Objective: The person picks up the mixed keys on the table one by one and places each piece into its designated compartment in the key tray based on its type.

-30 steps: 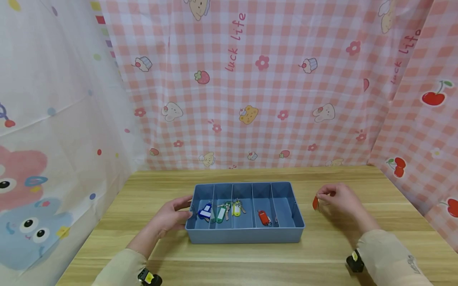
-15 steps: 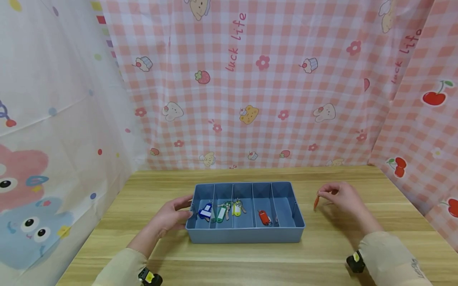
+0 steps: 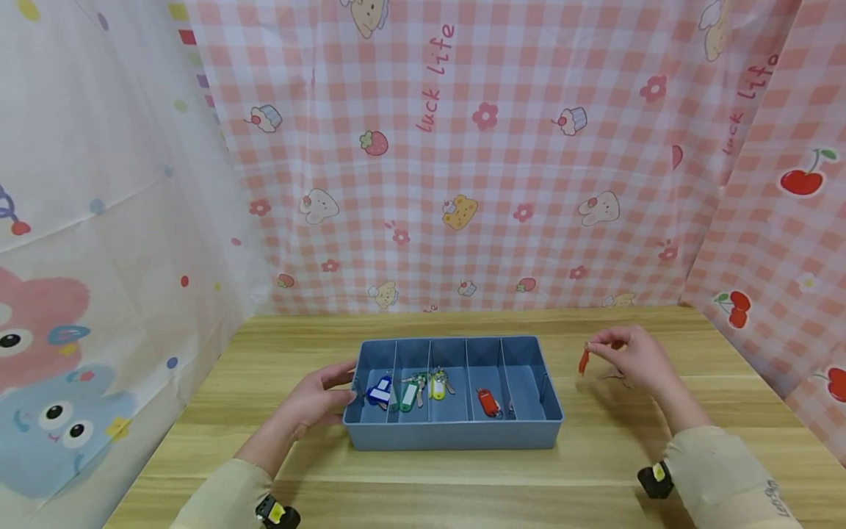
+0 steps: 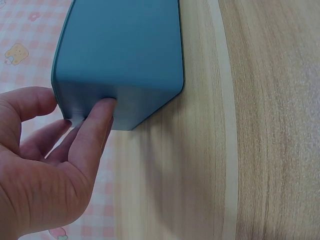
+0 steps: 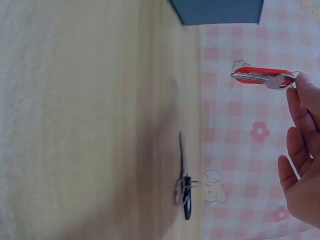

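My left hand [image 3: 316, 402] rests its fingertips against the left end of a blue-grey divided box [image 3: 456, 435]. In the left wrist view the thumb lies on the outside of the box's end wall [image 4: 142, 102]. Right of the box, my right hand [image 3: 633, 361] pinches the ring of a red key tag [image 3: 584, 361], holding it above the table. A silver key [image 5: 274, 81] hangs on the same ring, as the right wrist view shows. Inside the box lie blue key tags [image 3: 380, 391], green key tags [image 3: 409, 397], a yellow key tag [image 3: 438, 386] and another red key tag [image 3: 489, 403].
A key with a ring and a black tag [image 5: 187, 200] lies on the wooden table [image 3: 463, 485] in the right wrist view. Thin dividers [image 3: 484, 382] split the box into several compartments. A pink checked cloth [image 3: 489, 162] hangs behind the table.
My right hand has risen slightly, lifting the red key tag, which now hangs edge-on from the fingertips. The left hand and the box have stayed put.
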Demonstrator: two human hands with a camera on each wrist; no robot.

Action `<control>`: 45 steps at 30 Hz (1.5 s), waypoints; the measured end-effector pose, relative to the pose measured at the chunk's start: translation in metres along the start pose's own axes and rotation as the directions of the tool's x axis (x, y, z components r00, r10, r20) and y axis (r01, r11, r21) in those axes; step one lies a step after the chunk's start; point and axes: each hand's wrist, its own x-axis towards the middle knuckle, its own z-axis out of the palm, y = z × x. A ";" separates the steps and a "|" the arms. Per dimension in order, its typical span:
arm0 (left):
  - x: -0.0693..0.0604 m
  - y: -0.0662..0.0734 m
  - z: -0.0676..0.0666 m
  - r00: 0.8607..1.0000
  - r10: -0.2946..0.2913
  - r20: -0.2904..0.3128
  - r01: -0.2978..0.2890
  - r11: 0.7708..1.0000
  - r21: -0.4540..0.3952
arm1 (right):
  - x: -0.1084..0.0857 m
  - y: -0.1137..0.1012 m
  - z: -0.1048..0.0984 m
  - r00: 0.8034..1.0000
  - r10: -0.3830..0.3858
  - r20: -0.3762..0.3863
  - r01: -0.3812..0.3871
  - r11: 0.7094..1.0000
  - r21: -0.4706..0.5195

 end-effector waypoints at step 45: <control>-0.001 0.001 0.000 1.000 0.004 -0.008 -0.004 1.000 0.028 | 0.014 -0.103 0.013 0.986 -0.163 -0.034 0.165 0.984 0.063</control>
